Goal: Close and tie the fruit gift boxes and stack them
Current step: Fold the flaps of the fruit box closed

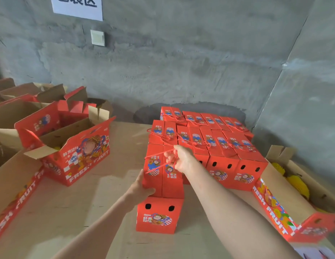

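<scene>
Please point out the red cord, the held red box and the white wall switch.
Red twisted cord point(157, 154): head view, taut upper strand.
Closed red cardboard gift box point(172, 187): head view, top right flap.
White square wall switch point(97, 37): head view, centre.

Wall sign point(77, 6), leftmost gift box point(26, 193) partly beyond the edges.

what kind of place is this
Most likely a fruit packing area in a warehouse: a bare concrete wall, rows of closed red gift boxes tied with cord, and open Fresh Fruit cartons waiting beside them.
</scene>
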The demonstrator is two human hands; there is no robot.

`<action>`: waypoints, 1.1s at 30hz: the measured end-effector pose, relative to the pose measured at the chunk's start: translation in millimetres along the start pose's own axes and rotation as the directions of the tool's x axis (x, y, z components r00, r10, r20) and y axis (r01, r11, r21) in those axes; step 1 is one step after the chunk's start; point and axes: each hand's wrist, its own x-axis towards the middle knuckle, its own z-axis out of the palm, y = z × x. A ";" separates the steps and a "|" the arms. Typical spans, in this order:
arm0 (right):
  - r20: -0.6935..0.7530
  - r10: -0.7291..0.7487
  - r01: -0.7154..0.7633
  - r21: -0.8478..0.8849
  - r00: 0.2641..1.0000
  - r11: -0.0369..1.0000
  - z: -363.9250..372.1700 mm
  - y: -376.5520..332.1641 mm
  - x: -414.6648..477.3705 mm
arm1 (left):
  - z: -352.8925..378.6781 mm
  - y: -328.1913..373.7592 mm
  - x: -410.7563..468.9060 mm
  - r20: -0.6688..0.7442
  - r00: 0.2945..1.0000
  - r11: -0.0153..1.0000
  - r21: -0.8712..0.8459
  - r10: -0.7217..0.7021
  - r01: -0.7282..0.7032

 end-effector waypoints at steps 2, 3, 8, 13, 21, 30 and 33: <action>0.137 0.067 -0.059 -0.060 0.988 0.996 0.9 -2.7 -5.0 | -0.1 5.7 1.8 0.008 1.000 0.995 0.098 0.025 -0.026; 0.181 0.075 -0.048 -0.150 0.981 0.987 4.0 -5.1 -7.3 | 0.9 6.8 1.3 0.001 0.999 0.994 0.099 0.038 -0.038; 0.219 0.006 0.081 -0.388 0.976 0.918 18.2 -36.9 -15.9 | 9.5 -8.1 -11.5 -0.180 0.983 0.953 -0.303 -0.031 -0.025; 0.305 -0.054 0.199 -0.469 0.951 0.860 35.7 -63.5 -25.1 | 45.9 -0.9 -37.3 -0.235 0.958 0.763 -0.646 -0.162 -0.029; 0.246 -0.251 0.307 -0.226 0.936 0.924 -19.3 -148.2 -50.8 | 92.2 114.9 -85.9 -0.374 0.927 0.748 -0.617 -0.007 -0.243; 0.293 -0.600 0.645 -0.080 0.744 0.760 -84.1 -267.4 -78.1 | 145.7 262.6 -73.6 -0.443 0.896 0.625 -0.693 0.024 -0.359; 0.303 -0.645 0.699 -0.113 0.701 0.706 -105.4 -289.1 -57.5 | 178.4 293.0 -35.6 -0.420 0.907 0.599 -0.726 0.000 -0.337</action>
